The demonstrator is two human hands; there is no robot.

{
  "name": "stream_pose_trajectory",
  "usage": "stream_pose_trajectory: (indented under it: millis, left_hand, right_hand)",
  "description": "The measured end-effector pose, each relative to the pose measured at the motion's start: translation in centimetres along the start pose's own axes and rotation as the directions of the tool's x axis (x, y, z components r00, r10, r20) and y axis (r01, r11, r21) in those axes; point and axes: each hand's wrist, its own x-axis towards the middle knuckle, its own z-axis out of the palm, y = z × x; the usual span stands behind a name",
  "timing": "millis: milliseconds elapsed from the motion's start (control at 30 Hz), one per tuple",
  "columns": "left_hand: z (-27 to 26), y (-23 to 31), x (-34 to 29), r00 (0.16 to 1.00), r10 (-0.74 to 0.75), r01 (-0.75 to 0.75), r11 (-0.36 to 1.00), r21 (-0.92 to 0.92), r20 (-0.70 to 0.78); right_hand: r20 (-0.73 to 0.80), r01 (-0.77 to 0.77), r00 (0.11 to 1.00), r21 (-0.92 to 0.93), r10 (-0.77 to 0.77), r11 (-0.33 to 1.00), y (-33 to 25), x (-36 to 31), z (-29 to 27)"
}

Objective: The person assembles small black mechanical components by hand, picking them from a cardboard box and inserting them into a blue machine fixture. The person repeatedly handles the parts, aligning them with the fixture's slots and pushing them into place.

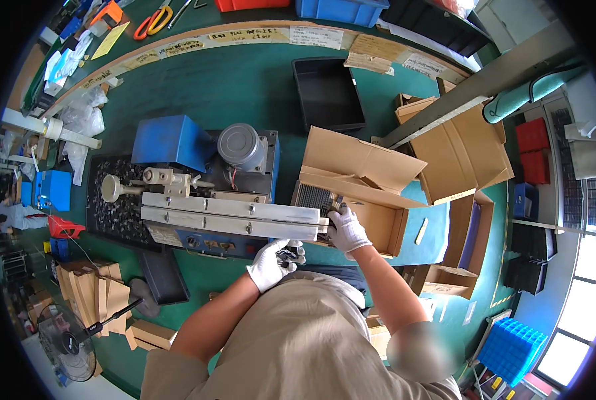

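Observation:
My left hand, in a white glove, is curled palm up in front of the machine, around some small black parts whose kind I cannot make out. My right hand, also gloved, is at the right end of the machine's long metal rail, its fingers bent together. What those fingertips hold, if anything, is hidden. Just behind them stands an open cardboard box, with rows of dark, thin pieces in its left part. The machine carries a blue housing and a grey round motor.
A black tray lies behind the box. Left of the machine, a dark mat is strewn with small black bits. More opened cardboard boxes stand at the right, under a slanting metal post. A narrow black tray sits at the front left.

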Motion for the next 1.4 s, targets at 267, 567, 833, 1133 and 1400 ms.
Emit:
stream_pose_trajectory:
  millis: [267, 567, 833, 1133, 1400]
  left_hand:
    - [0.1, 0.0, 0.0, 1.0, 0.026, -0.026, 1.0, 0.01, -0.017]
    - [0.3, -0.7, 0.5, 1.0, 0.012, -0.012, 1.0, -0.014, -0.009]
    - [1.0, -1.5, 0.6, 0.999, 0.049, -0.05, 0.999, -0.014, -0.019]
    - [1.6, -1.7, 0.4, 0.997, 0.071, -0.072, 0.997, -0.036, -0.033]
    - [2.3, -2.1, 1.8, 1.0, 0.008, -0.007, 0.992, -0.127, 0.007]
  right_hand:
    - [0.104, -0.185, 0.976, -0.049, 0.19, 0.981, -4.7, -0.5, -3.0]
    - [0.123, -0.144, 0.982, 0.011, 0.142, 0.989, -2.7, -0.2, -2.9]
    - [0.091, -0.097, 0.991, -0.011, 0.097, 0.995, -1.6, -0.1, -1.4]
    - [0.026, -0.202, 0.979, -0.074, 0.204, 0.977, -3.8, -0.2, -1.4]
    - [-0.057, -0.222, 0.974, -0.054, 0.219, 0.974, 1.1, -2.2, -2.4]
